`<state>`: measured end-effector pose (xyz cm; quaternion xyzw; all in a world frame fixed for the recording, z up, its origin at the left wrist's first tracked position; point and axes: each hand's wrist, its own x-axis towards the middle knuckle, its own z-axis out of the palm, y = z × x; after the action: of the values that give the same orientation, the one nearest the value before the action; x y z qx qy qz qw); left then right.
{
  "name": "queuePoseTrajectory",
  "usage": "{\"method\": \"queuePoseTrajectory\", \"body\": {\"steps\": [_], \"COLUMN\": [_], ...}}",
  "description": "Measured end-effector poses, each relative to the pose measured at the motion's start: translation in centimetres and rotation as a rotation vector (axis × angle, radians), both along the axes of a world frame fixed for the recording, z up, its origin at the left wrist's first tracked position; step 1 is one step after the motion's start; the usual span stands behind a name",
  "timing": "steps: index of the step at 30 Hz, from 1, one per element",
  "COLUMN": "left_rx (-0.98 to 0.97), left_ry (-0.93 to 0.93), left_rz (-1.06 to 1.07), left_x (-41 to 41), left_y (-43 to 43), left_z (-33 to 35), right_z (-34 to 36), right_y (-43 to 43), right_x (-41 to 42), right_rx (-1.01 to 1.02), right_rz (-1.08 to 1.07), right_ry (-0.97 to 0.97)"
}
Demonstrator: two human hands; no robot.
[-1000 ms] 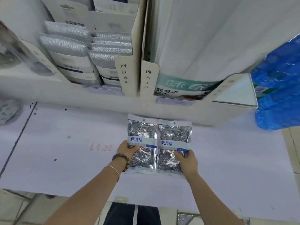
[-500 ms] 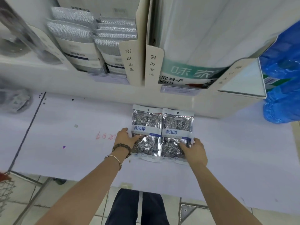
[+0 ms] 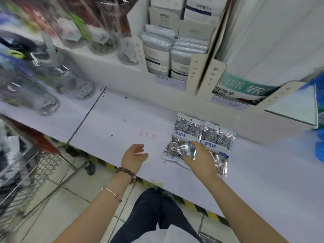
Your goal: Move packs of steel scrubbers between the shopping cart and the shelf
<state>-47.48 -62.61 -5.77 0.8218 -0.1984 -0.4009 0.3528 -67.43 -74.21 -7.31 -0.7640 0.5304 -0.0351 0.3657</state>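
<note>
Two silver foil packs of steel scrubbers (image 3: 203, 134) flat on white shelf (image 3: 122, 120), side by side. R hand (image 3: 199, 156) over them, fingers straight. L hand (image 3: 134, 156) loose, empty.

A shop aisle is shown. Packaged scouring pads (image 3: 157, 44) are stocked in cardboard display boxes (image 3: 193, 71), price labels (image 3: 229, 104) are fixed below them, and a wire shopping cart (image 3: 43, 163) is seen at left.

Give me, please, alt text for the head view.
Two packs of steel scrubbers lie side by side on a shelf, the right hand spread over them, the left hand open beside them. A shopping cart stands at left.
</note>
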Motion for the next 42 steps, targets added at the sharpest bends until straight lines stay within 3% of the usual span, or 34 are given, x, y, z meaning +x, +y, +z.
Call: {"method": "queuePoseTrajectory", "body": {"steps": [9, 20, 30, 42], "left_rx": [-0.076, 0.017, 0.109, 0.254], "left_ry": [-0.184, -0.341, -0.406, -0.472], "left_rz": [0.301, 0.715, 0.834, 0.857], "left_x": [4.1, 12.6, 21.4, 35.2], "left_y": [11.2, 30.3, 44.6, 51.8], "left_z": [4.8, 6.1, 4.9, 4.2], "right_z": [4.7, 7.2, 6.6, 6.0], "right_y": [5.5, 22.2, 35.8, 43.4], "right_x": [13.4, 30.3, 42.9, 58.4], "right_rx": [0.014, 0.030, -0.036, -0.006], "right_rz": [0.463, 0.938, 1.164, 1.262], "right_ry": [-0.211, -0.293, -0.171, -0.122]}}
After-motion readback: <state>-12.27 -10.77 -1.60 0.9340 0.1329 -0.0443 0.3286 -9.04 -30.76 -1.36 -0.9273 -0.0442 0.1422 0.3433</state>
